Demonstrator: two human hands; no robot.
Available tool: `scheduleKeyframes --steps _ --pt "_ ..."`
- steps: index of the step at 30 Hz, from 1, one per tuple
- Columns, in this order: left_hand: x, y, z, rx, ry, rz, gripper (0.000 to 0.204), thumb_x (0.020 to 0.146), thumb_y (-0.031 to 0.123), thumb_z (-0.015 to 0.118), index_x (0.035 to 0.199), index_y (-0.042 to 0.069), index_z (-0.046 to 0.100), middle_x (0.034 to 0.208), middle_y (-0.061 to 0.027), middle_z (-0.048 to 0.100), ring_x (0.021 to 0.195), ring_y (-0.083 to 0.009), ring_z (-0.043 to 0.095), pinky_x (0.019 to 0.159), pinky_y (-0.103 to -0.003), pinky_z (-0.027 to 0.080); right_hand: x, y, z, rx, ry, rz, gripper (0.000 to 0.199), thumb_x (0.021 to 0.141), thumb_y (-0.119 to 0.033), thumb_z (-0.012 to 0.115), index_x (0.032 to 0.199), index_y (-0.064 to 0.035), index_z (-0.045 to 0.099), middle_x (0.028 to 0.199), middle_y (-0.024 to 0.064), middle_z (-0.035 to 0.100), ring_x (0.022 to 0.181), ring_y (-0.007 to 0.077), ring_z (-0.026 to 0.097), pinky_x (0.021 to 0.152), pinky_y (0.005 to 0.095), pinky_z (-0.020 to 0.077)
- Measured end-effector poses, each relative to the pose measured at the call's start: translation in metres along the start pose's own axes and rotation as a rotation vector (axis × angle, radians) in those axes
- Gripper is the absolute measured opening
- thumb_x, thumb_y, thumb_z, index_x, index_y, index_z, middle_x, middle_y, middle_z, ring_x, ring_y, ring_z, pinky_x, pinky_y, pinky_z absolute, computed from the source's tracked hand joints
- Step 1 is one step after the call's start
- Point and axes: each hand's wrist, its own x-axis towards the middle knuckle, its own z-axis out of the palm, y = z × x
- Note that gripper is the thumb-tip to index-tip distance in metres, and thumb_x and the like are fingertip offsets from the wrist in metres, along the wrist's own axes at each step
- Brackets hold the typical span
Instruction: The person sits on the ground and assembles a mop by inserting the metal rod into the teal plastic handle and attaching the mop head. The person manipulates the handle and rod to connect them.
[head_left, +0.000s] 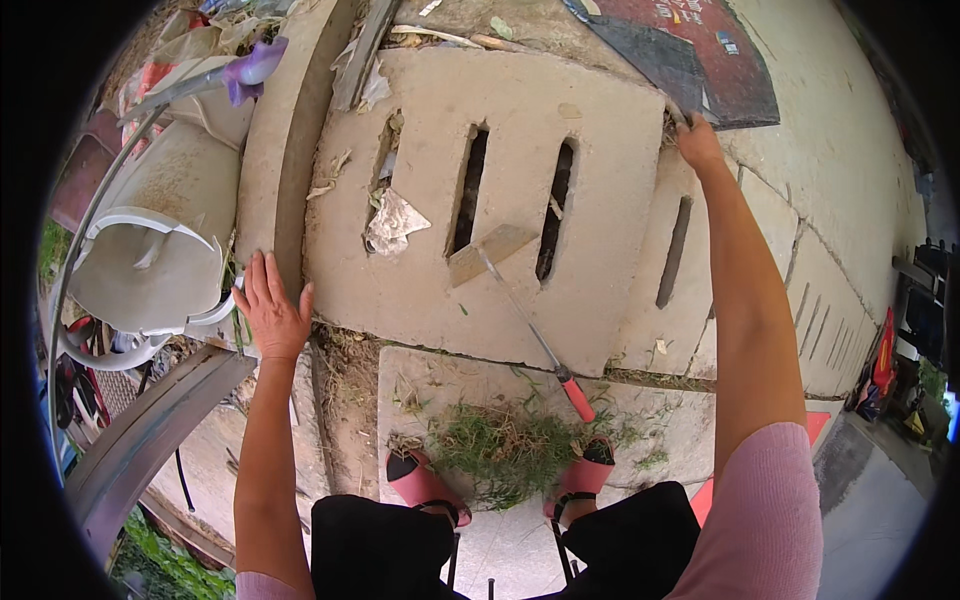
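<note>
My left hand point(272, 310) rests flat with fingers stretched out on the concrete curb point(275, 215). My right hand point(697, 142) reaches far forward to the slab's far right corner, its fingers pinched together at the joint beside the mat. What they hold, if anything, is hidden. A small hand hoe point(522, 312) with a flat muddy blade, thin metal shaft and red handle lies on the slotted concrete drain cover point(620, 190), apart from both hands. Uprooted grass point(490, 445) is heaped between my pink sandals.
A broken white bucket point(155, 235) lies on its side at the left, near a curved metal strip point(150, 430). A dark red mat point(725, 60) lies at the far right. Crumpled dirty paper point(395, 222) sits by one slot. Further slotted covers point(770, 240) run to the right.
</note>
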Motion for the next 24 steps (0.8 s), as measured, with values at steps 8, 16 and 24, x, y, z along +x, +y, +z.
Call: scheduleKeyframes --steps 8,16,24 --pt "-0.009 -0.008 0.0 0.0 -0.024 -0.019 0.074 0.075 0.039 0.057 0.131 0.004 0.023 0.134 -0.0153 0.027 0.124 -0.0304 0.025 0.098 -0.056 0.016 -0.005 -0.065 -0.035 -0.404 0.062 0.156 0.029 0.076 -0.024 0.058 0.101 -0.0107 0.05 0.113 0.0126 0.049 0.104 0.0291 0.048 0.082 0.0435 0.0415" --pt "-0.006 -0.007 -0.004 -0.048 -0.067 -0.049 0.076 0.073 0.04 0.058 0.131 0.004 0.024 0.134 -0.0153 0.027 0.124 -0.0306 0.024 0.098 -0.057 0.014 -0.033 -0.112 -0.113 0.244 -0.234 -0.104 0.021 0.073 -0.014 0.054 0.09 -0.0026 0.047 0.071 0.0105 0.055 0.058 0.0212 0.055 0.052 0.0299 0.043" --pt "-0.006 -0.005 -0.008 -0.127 -0.123 -0.087 0.077 0.071 0.039 0.06 0.131 0.005 0.024 0.134 -0.0149 0.026 0.124 -0.0299 0.023 0.098 -0.057 0.013 -0.127 -0.279 -0.043 1.252 -0.282 0.162 0.018 0.078 -0.011 0.051 0.091 -0.0036 0.041 0.068 0.0049 0.049 0.049 0.0107 0.046 0.045 0.0233 0.0396"
